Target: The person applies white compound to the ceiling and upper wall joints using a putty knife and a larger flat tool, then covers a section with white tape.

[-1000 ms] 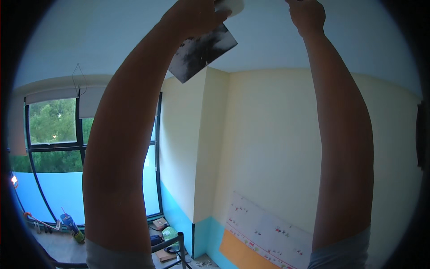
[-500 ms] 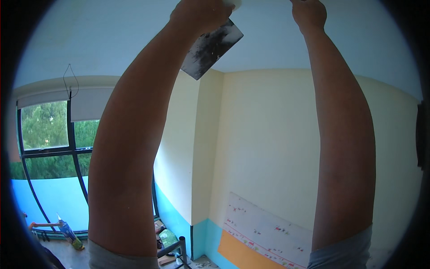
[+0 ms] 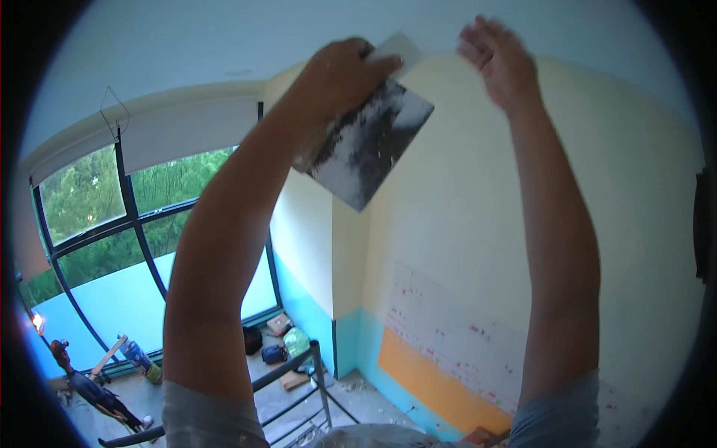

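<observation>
My left hand [image 3: 340, 82] is raised near the ceiling, its fingers closed round a dark rectangular plate [image 3: 373, 142] smeared with white paste-like patches. The plate hangs tilted below the hand, one corner pointing down. Beside the thumb a pale flat piece [image 3: 405, 54] sticks out; whether it belongs to the plate I cannot tell. How the plate is gripped is hidden behind the hand. Raised to the right, my right hand [image 3: 499, 63] has its fingers stretched and slightly blurred, with nothing visible in them. It is apart from the plate, in front of the upper wall.
A black metal railing [image 3: 317, 366] rises below me. Bags and boxes [image 3: 272, 353] lie on the floor beyond it. Another person [image 3: 93, 392] is at the lower left by the windows [image 3: 101, 261]. A wire loop [image 3: 116, 112] hangs near the blinds.
Both hands have come lower in the picture, and the plate with them. My right hand's fingers now show stretched out. More floor, railing and the other person have come into view.
</observation>
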Motion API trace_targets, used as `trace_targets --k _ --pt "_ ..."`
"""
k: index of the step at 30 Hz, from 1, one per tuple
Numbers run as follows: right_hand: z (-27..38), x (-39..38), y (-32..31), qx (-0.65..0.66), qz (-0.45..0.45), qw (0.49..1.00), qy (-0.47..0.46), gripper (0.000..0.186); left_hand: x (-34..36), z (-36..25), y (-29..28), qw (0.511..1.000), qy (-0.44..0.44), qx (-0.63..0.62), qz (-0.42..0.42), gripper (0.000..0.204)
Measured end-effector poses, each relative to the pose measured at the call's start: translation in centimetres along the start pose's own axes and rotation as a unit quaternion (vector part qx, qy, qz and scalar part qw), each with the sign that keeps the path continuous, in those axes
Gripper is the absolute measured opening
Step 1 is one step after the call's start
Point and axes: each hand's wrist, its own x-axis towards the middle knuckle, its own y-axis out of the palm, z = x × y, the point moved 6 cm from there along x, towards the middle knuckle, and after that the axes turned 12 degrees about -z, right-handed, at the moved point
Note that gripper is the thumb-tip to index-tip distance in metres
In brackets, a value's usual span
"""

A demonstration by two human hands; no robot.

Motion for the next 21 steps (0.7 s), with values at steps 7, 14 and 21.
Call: trace_targets --k 7,14,21 --pt "-15.1 -24.3 -14.5 -0.091 -0.105 0.911 0.388 0.040 -18.6 1.9 11.2 0.926 -0.232 -0.111 0.277 0.057" --pt "-18.5 -40.4 -22.4 -0.084 -0.236 0.871 0.423 0.038 -36.7 3.8 19.8 0.839 -0.359 -0.143 0.384 0.057" --pt "-18.0 -48.2 -28.5 -0.182 -0.308 0.835 0.418 0.041 -49.3 3.5 23.2 0.755 -0.445 -0.162 0.454 0.055"
